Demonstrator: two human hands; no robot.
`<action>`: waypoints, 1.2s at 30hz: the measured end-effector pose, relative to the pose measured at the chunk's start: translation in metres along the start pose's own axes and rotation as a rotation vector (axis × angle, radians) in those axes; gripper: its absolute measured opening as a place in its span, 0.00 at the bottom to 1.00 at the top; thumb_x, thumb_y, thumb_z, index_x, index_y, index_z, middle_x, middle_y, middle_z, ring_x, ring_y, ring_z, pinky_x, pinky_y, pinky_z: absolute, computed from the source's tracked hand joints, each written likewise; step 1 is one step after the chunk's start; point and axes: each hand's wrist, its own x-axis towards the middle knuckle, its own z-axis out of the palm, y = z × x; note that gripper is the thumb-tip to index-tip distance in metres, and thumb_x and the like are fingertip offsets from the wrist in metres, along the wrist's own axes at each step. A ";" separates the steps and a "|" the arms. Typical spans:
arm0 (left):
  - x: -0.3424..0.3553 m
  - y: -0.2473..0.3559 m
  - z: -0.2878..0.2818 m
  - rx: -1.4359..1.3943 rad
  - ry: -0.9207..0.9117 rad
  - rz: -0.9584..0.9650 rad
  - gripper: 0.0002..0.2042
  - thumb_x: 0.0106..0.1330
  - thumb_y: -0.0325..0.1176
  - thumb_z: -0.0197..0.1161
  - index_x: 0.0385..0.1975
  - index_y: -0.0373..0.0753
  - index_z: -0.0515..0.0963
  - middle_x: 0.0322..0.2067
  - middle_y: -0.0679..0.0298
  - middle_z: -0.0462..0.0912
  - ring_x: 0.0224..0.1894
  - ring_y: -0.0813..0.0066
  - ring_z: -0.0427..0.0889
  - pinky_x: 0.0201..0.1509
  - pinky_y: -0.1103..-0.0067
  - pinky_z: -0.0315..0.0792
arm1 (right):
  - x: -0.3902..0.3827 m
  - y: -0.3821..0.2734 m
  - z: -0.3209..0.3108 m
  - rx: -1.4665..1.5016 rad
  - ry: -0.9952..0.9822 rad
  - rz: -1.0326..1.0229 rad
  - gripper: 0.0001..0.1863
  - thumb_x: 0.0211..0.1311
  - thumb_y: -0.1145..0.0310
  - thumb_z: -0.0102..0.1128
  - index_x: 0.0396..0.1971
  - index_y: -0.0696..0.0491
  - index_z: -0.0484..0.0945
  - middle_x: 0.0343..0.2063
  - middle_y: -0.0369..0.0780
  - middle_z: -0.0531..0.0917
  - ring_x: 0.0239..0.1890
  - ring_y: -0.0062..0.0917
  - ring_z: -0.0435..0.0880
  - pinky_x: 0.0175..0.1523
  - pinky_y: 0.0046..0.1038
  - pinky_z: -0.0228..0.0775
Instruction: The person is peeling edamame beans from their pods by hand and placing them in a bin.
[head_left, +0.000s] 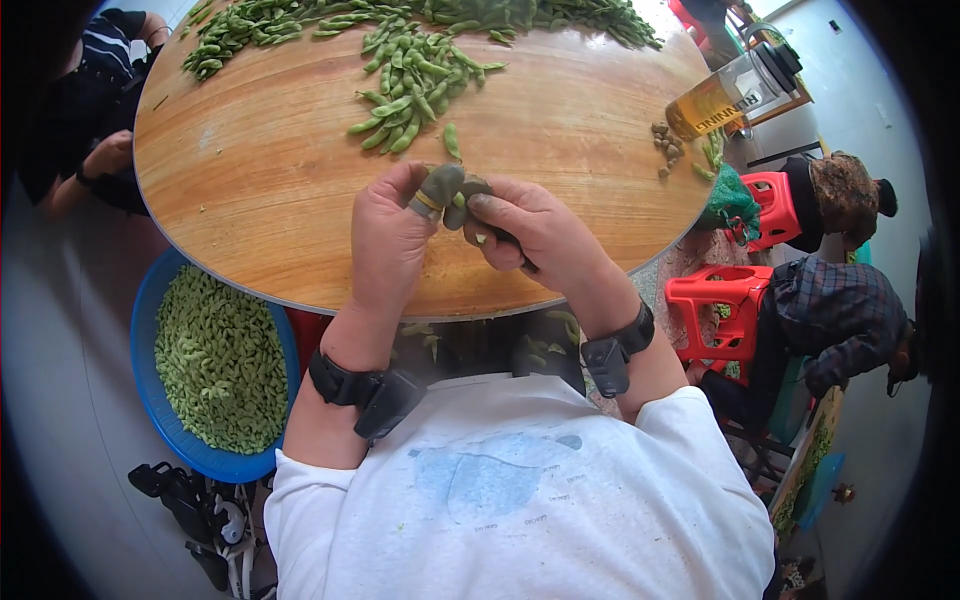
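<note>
Above the near edge of the round wooden table (300, 200), my two hands meet with fingers closed. My left hand (390, 225) wears a grey cover on a fingertip, with a yellow band round it. A small bit of green soybean pod (460, 199) shows at the pinch between both hands. The fingers hide most of it. My right hand (535, 225) has dark grey covers on its fingers, and a pale green bit shows under them. Just beyond my fingertips lies a single pod (451, 141). Farther off is a pile of green soybean pods (410, 90).
A blue basin (145, 350) full of shelled green beans stands left, below the table. At the table's right are a jug of amber liquid (735, 95) and small brown lumps (665, 148). Other people sit left and right, near red stools (715, 310).
</note>
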 end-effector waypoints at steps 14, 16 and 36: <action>0.001 0.001 0.004 0.059 -0.026 -0.067 0.09 0.57 0.18 0.52 0.36 0.32 0.76 0.28 0.67 0.78 0.29 0.83 0.74 0.30 0.88 0.67 | -0.001 0.011 -0.006 0.182 0.154 -0.017 0.09 0.65 0.68 0.47 0.29 0.55 0.73 0.17 0.28 0.69 0.18 0.08 0.63 0.21 0.14 0.54; 0.001 -0.001 0.001 -0.007 -0.056 -0.063 0.12 0.54 0.15 0.48 0.36 0.31 0.76 0.28 0.67 0.77 0.29 0.83 0.74 0.31 0.88 0.67 | 0.001 0.012 -0.002 0.021 0.185 -0.049 0.09 0.64 0.68 0.47 0.29 0.56 0.73 0.16 0.28 0.69 0.17 0.10 0.64 0.21 0.15 0.56; 0.002 0.007 -0.001 -0.131 0.008 -0.079 0.15 0.59 0.21 0.50 0.48 0.35 0.71 0.32 0.67 0.76 0.30 0.87 0.70 0.33 0.91 0.66 | 0.042 -0.020 -0.044 -0.818 0.231 -0.177 0.12 0.59 0.62 0.55 0.32 0.56 0.73 0.16 0.35 0.73 0.14 0.22 0.69 0.20 0.21 0.60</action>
